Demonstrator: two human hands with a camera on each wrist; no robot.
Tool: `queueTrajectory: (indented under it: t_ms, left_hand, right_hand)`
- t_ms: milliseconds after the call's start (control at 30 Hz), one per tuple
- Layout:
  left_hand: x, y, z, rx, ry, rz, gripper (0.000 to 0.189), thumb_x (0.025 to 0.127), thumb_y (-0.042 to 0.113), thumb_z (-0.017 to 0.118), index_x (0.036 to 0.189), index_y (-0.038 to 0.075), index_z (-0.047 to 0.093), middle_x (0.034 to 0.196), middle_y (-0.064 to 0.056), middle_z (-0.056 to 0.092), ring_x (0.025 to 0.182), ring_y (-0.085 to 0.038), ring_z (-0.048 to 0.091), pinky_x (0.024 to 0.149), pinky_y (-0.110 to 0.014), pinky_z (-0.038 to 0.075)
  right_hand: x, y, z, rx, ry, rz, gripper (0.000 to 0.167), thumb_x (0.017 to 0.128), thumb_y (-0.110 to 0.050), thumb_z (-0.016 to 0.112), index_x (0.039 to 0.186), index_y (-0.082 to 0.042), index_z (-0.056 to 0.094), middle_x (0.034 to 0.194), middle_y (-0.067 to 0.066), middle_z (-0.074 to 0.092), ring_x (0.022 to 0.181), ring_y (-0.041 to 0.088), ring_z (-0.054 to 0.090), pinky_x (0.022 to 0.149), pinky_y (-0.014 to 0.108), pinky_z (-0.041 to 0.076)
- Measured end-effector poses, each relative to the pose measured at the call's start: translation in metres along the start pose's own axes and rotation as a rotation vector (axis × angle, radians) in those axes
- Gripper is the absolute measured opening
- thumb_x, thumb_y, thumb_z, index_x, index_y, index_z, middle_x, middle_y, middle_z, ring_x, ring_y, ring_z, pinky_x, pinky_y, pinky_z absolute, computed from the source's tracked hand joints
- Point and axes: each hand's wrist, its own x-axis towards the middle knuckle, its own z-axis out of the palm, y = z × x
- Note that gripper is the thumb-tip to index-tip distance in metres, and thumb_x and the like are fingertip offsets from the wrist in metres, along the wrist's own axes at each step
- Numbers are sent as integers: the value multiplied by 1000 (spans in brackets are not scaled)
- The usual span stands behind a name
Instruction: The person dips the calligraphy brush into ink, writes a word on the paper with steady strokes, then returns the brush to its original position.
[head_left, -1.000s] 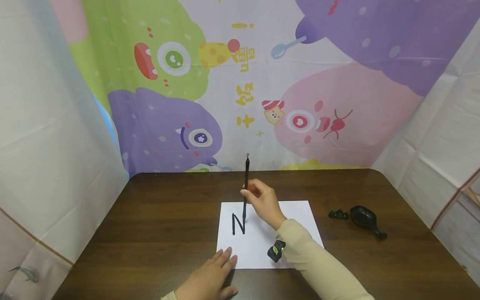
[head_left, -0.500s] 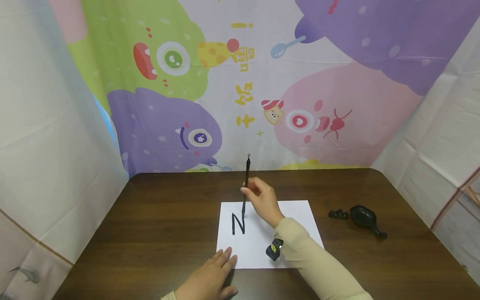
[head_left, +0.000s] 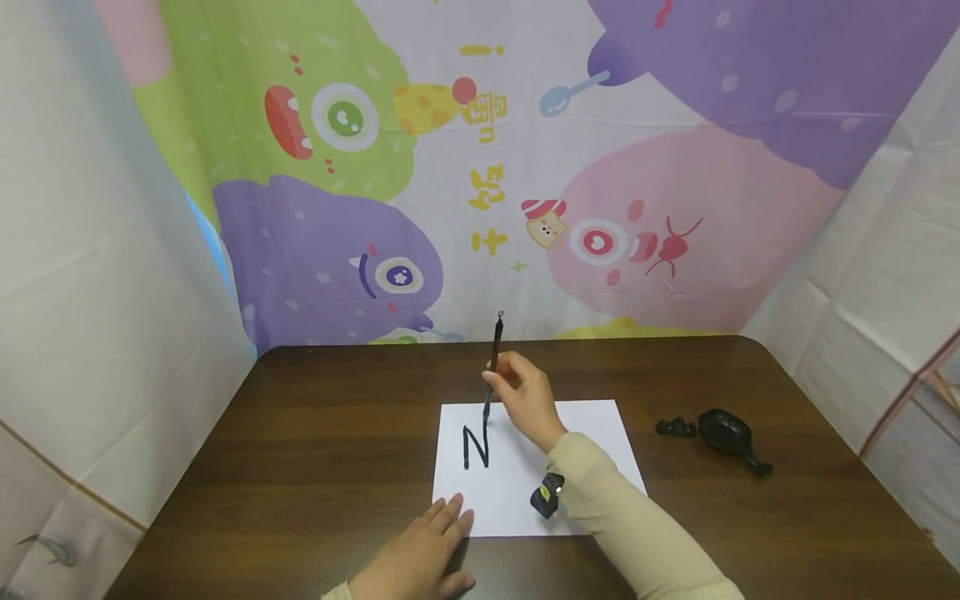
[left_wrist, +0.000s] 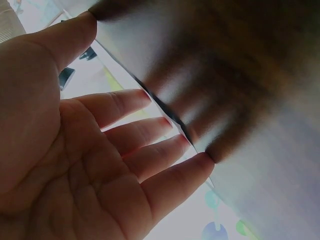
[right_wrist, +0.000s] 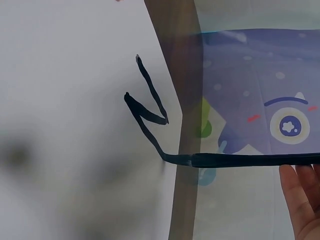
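Note:
In the head view my right hand [head_left: 527, 400] pinches a slim black writing brush [head_left: 496, 348] that stands nearly upright, with a small loop at its top. Its tip touches the white paper [head_left: 600, 433] at the upper end of a black letter N [head_left: 476, 448]. The right wrist view shows the brush [right_wrist: 240, 160] meeting the last stroke, with fingertips [right_wrist: 295, 190] on the handle. My left hand [head_left: 420, 546] lies with fingers spread, its fingertips on the paper's lower left corner. From below, the left wrist view has this hand [left_wrist: 115, 160] with its fingers extended.
On the brown wooden table [head_left: 322, 450], right of the paper, lie a black spoon-shaped dish [head_left: 727, 432] with a handle and a small black brush rest [head_left: 677, 427]. A cartoon-printed curtain [head_left: 480, 167] hangs behind the table. A black wrist camera [head_left: 546, 495] sits at the right cuff.
The brush has moved up the paper, away from me, and the N's right stroke has grown longer. My right hand shifted slightly with it. The left hand has stayed in place.

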Motion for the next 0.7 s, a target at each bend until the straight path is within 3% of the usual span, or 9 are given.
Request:
queueTrajectory:
  t_ms: [133,333,567,700]
  left_hand:
    - [1,0,-1,-12,-18,-7,73,84,50,69,142,9,50,151,-17,44,135,-40,47,104,-54,46]
    - [1,1,-3,-36,-45,-15,73,85,49,69,143,9,50,152,-17,43,135,-41,46,105,-55,45]
    - [0,-1,0,-6,5,19,73,85,49,69,141,6,51,150,-19,45,133,-41,48,105,-53,45]
    - [1,-1,1,-4,0,15,73,85,50,68,142,7,51,150,-19,45,133,-41,48,105,-53,46]
  right_hand:
    - [0,0,-2,-17,-2,-7,18,91,-14,69,103,-1,66,89,9,65,84,19,63,68,23,58]
    - [-2,-3,-7,-55,26,-55,13,91,-16,70,100,-7,66,89,6,66,87,18,64,75,26,56]
    - [-9,-6,-12,-67,20,-126,13,91,-14,69,100,-4,67,90,6,66,87,17,65,76,30,59]
    - [-13,-6,-13,-97,12,-147,14,91,-14,69,101,-5,67,91,4,65,87,17,66,75,31,59]
